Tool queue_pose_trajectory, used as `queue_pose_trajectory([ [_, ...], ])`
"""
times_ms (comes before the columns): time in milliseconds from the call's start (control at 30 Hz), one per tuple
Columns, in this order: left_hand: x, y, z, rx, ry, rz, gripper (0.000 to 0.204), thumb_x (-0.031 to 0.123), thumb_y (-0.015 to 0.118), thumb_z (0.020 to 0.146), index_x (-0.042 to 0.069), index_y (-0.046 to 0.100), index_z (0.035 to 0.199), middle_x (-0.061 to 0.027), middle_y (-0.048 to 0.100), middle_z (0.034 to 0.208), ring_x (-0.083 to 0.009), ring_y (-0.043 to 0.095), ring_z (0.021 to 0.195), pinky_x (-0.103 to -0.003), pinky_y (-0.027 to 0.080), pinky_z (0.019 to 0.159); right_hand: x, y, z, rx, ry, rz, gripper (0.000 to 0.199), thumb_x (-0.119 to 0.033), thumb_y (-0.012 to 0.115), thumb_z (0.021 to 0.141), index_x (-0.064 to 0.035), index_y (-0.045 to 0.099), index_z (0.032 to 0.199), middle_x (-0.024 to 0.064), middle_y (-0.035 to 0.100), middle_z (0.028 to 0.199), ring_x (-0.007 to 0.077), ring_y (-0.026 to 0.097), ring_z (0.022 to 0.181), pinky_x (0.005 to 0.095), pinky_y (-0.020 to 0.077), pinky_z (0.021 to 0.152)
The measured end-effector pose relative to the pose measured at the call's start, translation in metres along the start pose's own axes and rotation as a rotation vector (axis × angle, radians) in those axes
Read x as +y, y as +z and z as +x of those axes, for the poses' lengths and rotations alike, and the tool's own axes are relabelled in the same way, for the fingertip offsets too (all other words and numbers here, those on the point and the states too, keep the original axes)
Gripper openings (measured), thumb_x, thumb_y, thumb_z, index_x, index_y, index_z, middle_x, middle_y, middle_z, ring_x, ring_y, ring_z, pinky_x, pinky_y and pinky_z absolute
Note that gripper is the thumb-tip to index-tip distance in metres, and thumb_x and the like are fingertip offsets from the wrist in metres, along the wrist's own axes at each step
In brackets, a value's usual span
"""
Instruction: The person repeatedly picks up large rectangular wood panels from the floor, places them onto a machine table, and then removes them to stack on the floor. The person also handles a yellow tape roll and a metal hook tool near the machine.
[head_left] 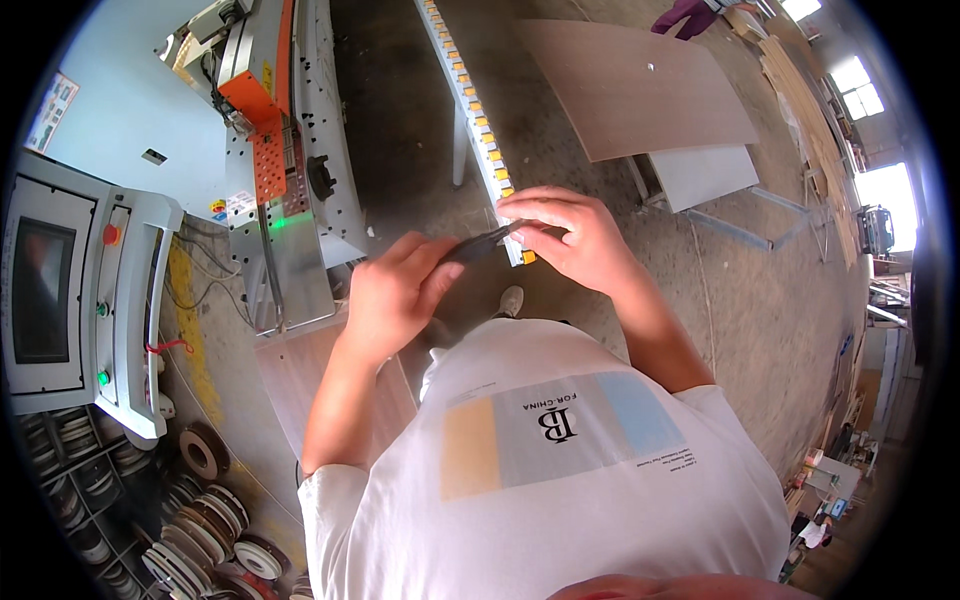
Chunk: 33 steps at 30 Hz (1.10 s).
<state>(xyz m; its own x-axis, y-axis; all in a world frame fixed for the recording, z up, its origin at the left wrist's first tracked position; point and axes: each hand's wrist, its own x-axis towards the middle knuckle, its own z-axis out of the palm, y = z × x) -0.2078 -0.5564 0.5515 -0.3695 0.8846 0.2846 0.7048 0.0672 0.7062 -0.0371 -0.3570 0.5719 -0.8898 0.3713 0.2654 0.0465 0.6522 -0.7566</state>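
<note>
In front of my chest, my left hand (392,298) is closed around a slim dark hand tool (480,246) that tapers away to the right. Its exact kind does not show clearly. My right hand (568,240) is bent over the tool's narrow end, thumb and fingers drawn together. What those fingers pinch, if anything, is hidden behind them. Both hands are above the near end of a long pale rail (465,100) lined with yellow rollers.
A machine with an orange guard (255,100) and metal bed stands left, beside a control panel (45,290). Lower left are several edging-tape rolls (205,450). A large brown board (640,85) lies right over a metal frame (740,230). Another person's purple-clad legs (688,15) show far right.
</note>
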Motion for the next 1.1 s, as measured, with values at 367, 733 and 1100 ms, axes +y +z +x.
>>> queue_pose_trajectory([
  [367,0.008,-0.003,-0.009,-0.018,-0.044,0.028,0.024,0.023,0.072,0.095,0.005,0.072,0.112,-0.0084,0.068,0.091,-0.0266,0.070,0.067,-0.035,0.053,0.060,-0.007,0.006,-0.003,0.028,-0.042,-0.069,0.031,0.005,0.071,0.086,-0.0053,0.074,0.115,0.0097,0.073,0.116,0.0230,0.072,0.098,0.0324,0.0590,0.084],
  [733,0.004,-0.003,-0.016,0.024,-0.020,0.065,0.022,0.020,0.072,0.094,0.006,0.072,0.111,-0.0079,0.067,0.088,-0.0259,0.069,0.065,-0.035,0.052,0.058,-0.010,0.012,-0.002,0.036,-0.052,-0.110,0.030,0.004,0.070,0.086,-0.0054,0.074,0.115,0.0089,0.073,0.116,0.0232,0.073,0.097,0.0325,0.0589,0.084],
  [1100,-0.021,-0.001,-0.018,0.111,-0.100,0.148,0.021,0.024,0.069,0.095,0.008,0.072,0.107,-0.0094,0.066,0.087,-0.0338,0.065,0.072,-0.041,0.051,0.063,-0.019,0.013,-0.005,0.007,0.059,0.009,0.033,0.000,0.072,0.088,-0.0069,0.073,0.121,0.0088,0.071,0.122,0.0195,0.073,0.093,0.0298,0.0601,0.082],
])
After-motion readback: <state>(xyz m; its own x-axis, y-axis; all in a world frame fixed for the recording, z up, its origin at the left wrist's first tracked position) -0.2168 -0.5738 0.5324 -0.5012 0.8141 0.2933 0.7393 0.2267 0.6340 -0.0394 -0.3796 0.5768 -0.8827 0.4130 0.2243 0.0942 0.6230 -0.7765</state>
